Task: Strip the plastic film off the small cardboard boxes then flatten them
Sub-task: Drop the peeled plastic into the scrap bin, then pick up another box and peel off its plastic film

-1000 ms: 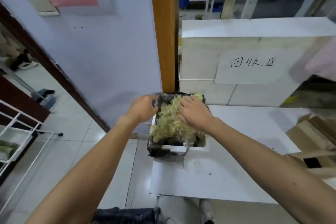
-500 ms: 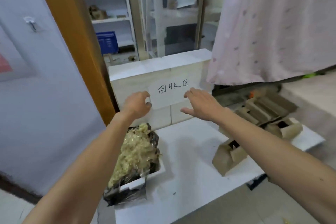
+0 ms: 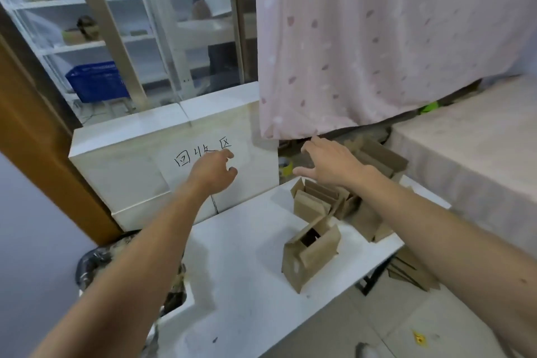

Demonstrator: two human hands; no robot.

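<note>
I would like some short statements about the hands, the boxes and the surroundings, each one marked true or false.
1. The right hand grips a box. False: it is open and holds nothing.
2. Brown cardboard boxes stand on the white table. True.
3. The left hand pinches plastic film. False: it is loosely curled and holds nothing.
4. A blue basket is visible in the background. True.
5. The curtain is green. False: it is pink.

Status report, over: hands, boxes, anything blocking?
Left hand loosely curled, empty. Right hand open, above the cardboard boxes, not touching. Nearest boxes unflattened on the white table. Nothing in the way.
</note>
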